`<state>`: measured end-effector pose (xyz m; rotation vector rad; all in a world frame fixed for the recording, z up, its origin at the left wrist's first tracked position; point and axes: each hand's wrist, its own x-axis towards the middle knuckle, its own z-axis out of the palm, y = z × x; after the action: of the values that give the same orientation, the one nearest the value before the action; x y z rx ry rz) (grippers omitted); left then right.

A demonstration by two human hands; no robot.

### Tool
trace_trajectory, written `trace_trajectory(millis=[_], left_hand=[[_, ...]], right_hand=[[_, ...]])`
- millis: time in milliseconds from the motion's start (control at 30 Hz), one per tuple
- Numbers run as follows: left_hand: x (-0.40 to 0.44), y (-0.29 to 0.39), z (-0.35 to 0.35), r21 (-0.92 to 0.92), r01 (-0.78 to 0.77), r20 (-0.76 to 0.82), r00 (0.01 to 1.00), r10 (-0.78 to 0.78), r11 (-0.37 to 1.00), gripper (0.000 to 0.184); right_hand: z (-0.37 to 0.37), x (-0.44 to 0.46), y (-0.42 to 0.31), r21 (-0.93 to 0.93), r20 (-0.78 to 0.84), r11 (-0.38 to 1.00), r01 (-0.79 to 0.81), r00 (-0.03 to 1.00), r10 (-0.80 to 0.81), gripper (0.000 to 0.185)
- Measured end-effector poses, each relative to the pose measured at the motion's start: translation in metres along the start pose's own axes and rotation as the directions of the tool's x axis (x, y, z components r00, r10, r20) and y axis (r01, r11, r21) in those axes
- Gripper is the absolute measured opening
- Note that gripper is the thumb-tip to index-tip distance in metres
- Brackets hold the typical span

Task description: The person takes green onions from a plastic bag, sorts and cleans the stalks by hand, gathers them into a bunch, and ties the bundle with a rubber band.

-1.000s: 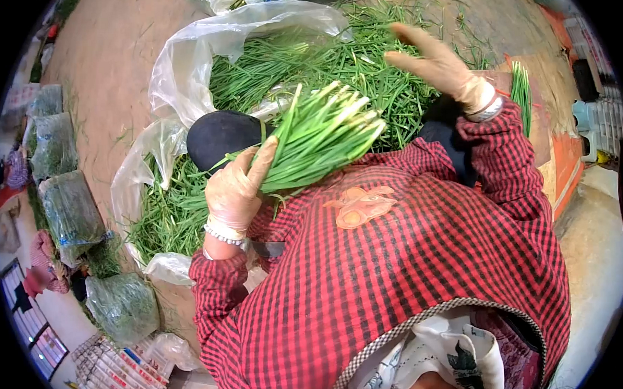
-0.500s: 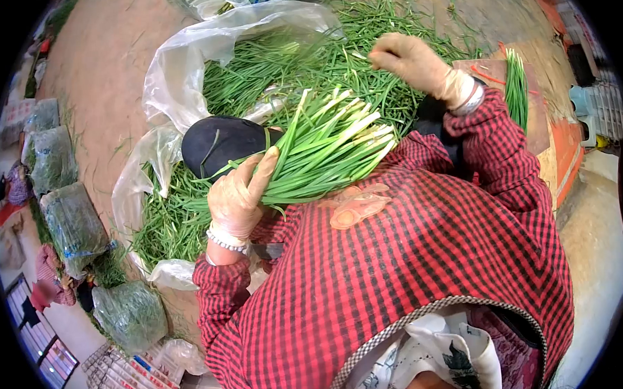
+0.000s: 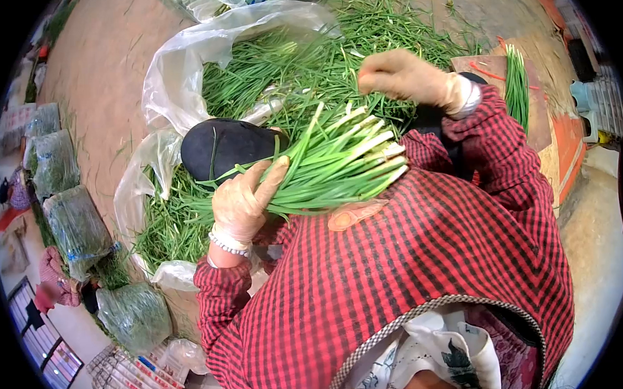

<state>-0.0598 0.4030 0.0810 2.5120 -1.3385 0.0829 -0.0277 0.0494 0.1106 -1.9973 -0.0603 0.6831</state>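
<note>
1. The bunch of green stalks (image 3: 345, 162) is at the centre of the frame, its pale ends pointing right and its leafy ends running left past the wrist.
2. The left hand (image 3: 240, 204), gloved and left of centre, is closed around the leafy part of this bunch, thumb and fingers wrapped about it.
3. The right hand (image 3: 400, 81), gloved too, is above and to the right of the pale ends, apart from them. Its fingers look bent inward, but blur hides how tightly, and whether they pinch anything cannot be told.
4. Done, by the look of it: the held stalks are gathered and face one way, though their pale ends are uneven. No tie shows around them.
5. Also gathered: a slimmer bunch (image 3: 517, 91) on the brown board (image 3: 538, 114) at the right, beside red strips (image 3: 484, 72). Whether it is tied cannot be made out.
6. Left: plenty of loose greens (image 3: 402, 37) lie ungathered across the upper middle, with more in the clear plastic sheet (image 3: 173, 76) left of centre.
7. Filled clear bags (image 3: 76, 227) line the left side; how their contents are arranged is unclear.
</note>
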Motion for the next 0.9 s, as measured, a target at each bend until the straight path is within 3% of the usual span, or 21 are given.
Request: trace_trajectory(millis=[67, 100, 167, 200, 267, 333, 367, 467, 500, 600, 700, 733, 800, 833, 900], left_hand=[[0.000, 0.001, 0.002, -0.003, 0.010, -0.023, 1.000, -0.010, 1.000, 0.064], [0.001, 0.000, 0.001, -0.004, 0.010, -0.046, 0.999, -0.010, 1.000, 0.066], [0.008, 0.003, 0.000, -0.002, -0.008, -0.006, 1.000, 0.008, 1.000, 0.066], [0.010, 0.004, 0.000, -0.002, -0.018, 0.037, 0.999, 0.018, 1.000, 0.067], [0.016, 0.007, 0.001, 0.015, -0.044, 0.028, 0.999, 0.043, 0.999, 0.067], [0.018, 0.009, 0.002, 0.044, -0.058, 0.032, 0.998, 0.057, 0.997, 0.067], [0.019, 0.009, 0.001, 0.023, -0.046, 0.017, 0.999, 0.045, 0.999, 0.068], [0.013, 0.006, 0.003, -0.024, 0.010, 0.019, 1.000, -0.010, 1.000, 0.068], [0.011, 0.005, 0.003, -0.024, 0.013, 0.000, 1.000, -0.013, 1.000, 0.068], [0.007, 0.003, 0.006, -0.065, 0.014, -0.068, 0.998, -0.018, 0.998, 0.068], [0.009, 0.003, 0.006, -0.068, 0.002, -0.092, 0.996, -0.008, 0.998, 0.068], [0.010, 0.003, 0.006, -0.069, -0.003, -0.094, 0.996, -0.004, 0.998, 0.068], [0.011, 0.003, 0.005, -0.045, -0.010, -0.036, 0.999, 0.008, 0.999, 0.068], [0.012, 0.004, 0.003, -0.043, -0.010, -0.036, 0.999, 0.009, 0.999, 0.068], [0.013, 0.006, 0.000, -0.079, 0.004, -0.026, 1.000, -0.006, 0.997, 0.068]], right_hand=[[-0.022, -0.001, 0.025, -0.150, -0.173, 0.968, -0.203, 0.969, 0.176, 0.035], [-0.019, 0.001, 0.030, -0.148, -0.175, 0.968, -0.204, 0.969, 0.178, 0.035], [-0.015, 0.001, 0.036, -0.327, -0.130, 0.933, 0.151, 0.971, -0.202, 0.030], [-0.004, 0.003, 0.014, -0.147, 0.004, 0.984, 0.098, 0.995, -0.098, 0.034], [0.025, 0.003, -0.009, 0.009, 0.111, 0.995, 0.101, 0.989, -0.101, 0.044], [0.044, 0.010, -0.013, -0.030, 0.114, 0.987, 0.155, 0.982, -0.151, 0.035], [0.052, 0.014, -0.005, 0.087, 0.063, 0.982, 0.168, 0.983, -0.174, 0.027], [0.041, 0.005, -0.017, 0.176, 0.018, 0.979, 0.102, 0.994, -0.107, 0.023], [0.037, 0.004, -0.012, 0.209, -0.061, 0.956, 0.205, 0.979, -0.197, 0.022], [0.000, 0.004, 0.013, 0.040, -0.280, 0.971, 0.235, 0.936, -0.215, 0.025], [-0.002, -0.004, 0.013, 0.125, -0.307, 0.980, 0.153, 0.946, -0.108, 0.037], [0.006, -0.010, 0.007, 0.210, -0.218, 0.971, 0.111, 0.974, -0.064, 0.046], [0.009, -0.009, -0.005, 0.184, 0.151, 0.980, 0.079, 0.983, -0.107, 0.041], [0.011, -0.007, -0.002, 0.132, 0.188, 0.981, 0.145, 0.968, -0.168, 0.033], [0.015, -0.004, 0.000, 0.023, 0.100, 0.970, 0.240, 0.965, -0.241, 0.024]])
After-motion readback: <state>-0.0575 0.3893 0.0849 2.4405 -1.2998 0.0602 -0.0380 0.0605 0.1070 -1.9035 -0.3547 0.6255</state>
